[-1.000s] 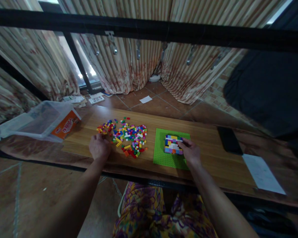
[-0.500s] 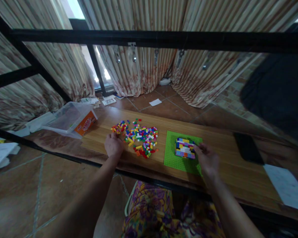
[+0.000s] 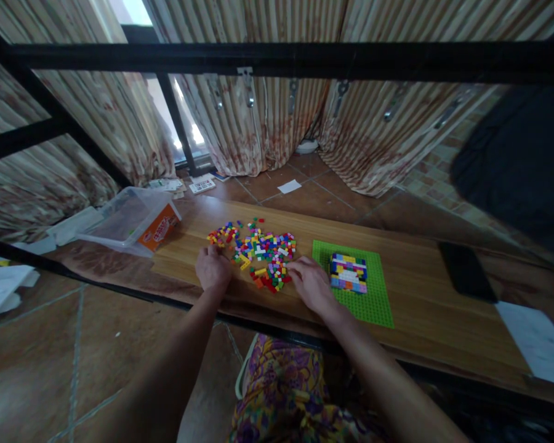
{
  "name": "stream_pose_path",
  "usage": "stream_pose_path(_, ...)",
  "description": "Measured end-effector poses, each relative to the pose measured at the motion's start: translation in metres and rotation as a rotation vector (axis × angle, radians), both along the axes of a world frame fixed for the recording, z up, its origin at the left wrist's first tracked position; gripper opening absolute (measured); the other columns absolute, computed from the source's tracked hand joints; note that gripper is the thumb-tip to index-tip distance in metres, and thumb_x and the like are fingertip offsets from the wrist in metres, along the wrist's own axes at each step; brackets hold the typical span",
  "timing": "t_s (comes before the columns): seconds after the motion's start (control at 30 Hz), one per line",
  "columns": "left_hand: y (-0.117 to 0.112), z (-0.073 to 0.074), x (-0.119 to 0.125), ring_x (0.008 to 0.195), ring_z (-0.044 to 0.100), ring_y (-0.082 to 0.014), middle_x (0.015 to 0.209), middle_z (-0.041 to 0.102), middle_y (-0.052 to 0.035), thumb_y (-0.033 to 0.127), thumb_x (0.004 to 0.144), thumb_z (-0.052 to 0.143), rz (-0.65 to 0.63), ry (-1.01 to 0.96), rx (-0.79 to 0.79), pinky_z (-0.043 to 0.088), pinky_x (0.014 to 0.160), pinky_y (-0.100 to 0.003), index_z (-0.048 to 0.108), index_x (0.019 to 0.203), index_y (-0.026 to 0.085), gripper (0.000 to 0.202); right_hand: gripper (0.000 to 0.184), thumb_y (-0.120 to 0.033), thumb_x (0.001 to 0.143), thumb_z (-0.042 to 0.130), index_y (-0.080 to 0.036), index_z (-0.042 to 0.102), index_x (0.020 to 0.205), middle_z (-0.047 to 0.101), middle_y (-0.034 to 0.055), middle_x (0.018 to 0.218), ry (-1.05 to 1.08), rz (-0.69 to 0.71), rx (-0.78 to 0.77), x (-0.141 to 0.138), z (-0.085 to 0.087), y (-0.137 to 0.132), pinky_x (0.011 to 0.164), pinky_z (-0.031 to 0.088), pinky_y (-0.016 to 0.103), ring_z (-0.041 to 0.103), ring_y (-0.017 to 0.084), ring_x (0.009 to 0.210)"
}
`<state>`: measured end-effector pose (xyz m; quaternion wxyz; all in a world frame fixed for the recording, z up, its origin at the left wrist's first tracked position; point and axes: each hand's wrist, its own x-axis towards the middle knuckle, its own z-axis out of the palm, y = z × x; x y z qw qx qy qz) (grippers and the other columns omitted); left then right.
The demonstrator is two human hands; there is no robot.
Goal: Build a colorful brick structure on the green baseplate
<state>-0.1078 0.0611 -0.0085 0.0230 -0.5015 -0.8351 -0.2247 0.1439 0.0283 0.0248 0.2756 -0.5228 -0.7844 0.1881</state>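
A heap of small coloured bricks (image 3: pixel 263 249) lies on the wooden table (image 3: pixel 420 295). My left hand (image 3: pixel 212 269) rests curled at the heap's left edge, fingers closed; what it holds is hidden. My right hand (image 3: pixel 308 281) lies at the heap's right edge, fingers bent down among the bricks, palm down. Just right of it a green baseplate (image 3: pixel 373 295) carries a multicoloured brick block (image 3: pixel 348 272), which neither hand touches.
A clear plastic box (image 3: pixel 129 218) with an orange label lies at the table's left end. A black phone (image 3: pixel 466 271) and a white sheet (image 3: pixel 538 341) lie at the right. A black bar (image 3: pixel 277 58) crosses overhead. Striped curtains hang behind.
My right hand left the brick block on the baseplate and moved left to the loose bricks. The left hand stayed at the heap's left edge.
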Motion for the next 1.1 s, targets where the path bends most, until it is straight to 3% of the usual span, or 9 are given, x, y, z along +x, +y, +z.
stream_pose_path(0.47, 0.001, -0.002, -0.001, 0.096, 0.059, -0.0256, 0.104, 0.062, -0.014, 0.019, 0.086, 0.044, 0.001, 0.008, -0.012, 0.044, 0.08, -0.034, 0.067, 0.111, 0.015, 0.033, 0.013, -0.017, 0.085, 0.059, -0.023, 0.071, 0.084, 0.064, 0.0047, 0.092, -0.292, 0.064, -0.108, -0.011, 0.003, 0.023, 0.081, 0.042, 0.027, 0.059, 0.019, 0.091)
stream_pose_path(0.6, 0.0, 0.001, 0.0, 0.096, 0.059, -0.0259, 0.103, 0.062, -0.0144, 0.018, 0.087, 0.044, 0.0, 0.006, -0.018, 0.044, 0.079, -0.034, 0.067, 0.109, 0.015, 0.033, 0.014, -0.017, 0.087, 0.056, -0.02, 0.069, 0.086, 0.066, 0.0064, 0.095, -0.258, 0.052, -0.097, -0.011, 0.01, 0.02, 0.084, 0.042, 0.028, 0.06, 0.019, 0.094)
stream_pose_path(0.77, -0.001, 0.003, 0.002, 0.097, 0.058, -0.0264, 0.105, 0.062, -0.0144, 0.019, 0.087, 0.045, 0.004, -0.013, -0.033, 0.043, 0.08, -0.035, 0.068, 0.108, 0.016, 0.032, 0.013, -0.02, 0.084, 0.056, -0.021, 0.068, 0.089, 0.07, 0.0035, 0.089, 0.086, -0.093, -0.09, 0.003, 0.016, -0.002, 0.077, 0.047, 0.029, 0.064, 0.017, 0.081)
stream_pose_path(0.9, -0.001, 0.004, 0.002, 0.096, 0.059, -0.0261, 0.106, 0.062, -0.0137, 0.018, 0.086, 0.043, 0.003, -0.019, -0.022, 0.044, 0.08, -0.035, 0.068, 0.108, 0.016, 0.033, 0.014, -0.031, 0.079, 0.063, -0.021, 0.068, 0.088, 0.073, 0.0022, 0.083, 0.475, -0.23, -0.215, 0.031, 0.009, -0.024, 0.072, 0.05, 0.029, 0.066, 0.017, 0.075)
stream_pose_path(1.1, -0.001, 0.005, 0.001, 0.098, 0.058, -0.0277, 0.108, 0.062, -0.015, 0.019, 0.085, 0.044, -0.007, -0.013, -0.024, 0.044, 0.082, -0.036, 0.067, 0.112, 0.015, 0.036, 0.032, -0.04, 0.06, 0.082, -0.02, 0.07, 0.082, 0.07, -0.0003, 0.073, 0.953, -0.461, -0.402, 0.075, 0.0, -0.047, 0.06, 0.054, 0.028, 0.063, 0.015, 0.063)
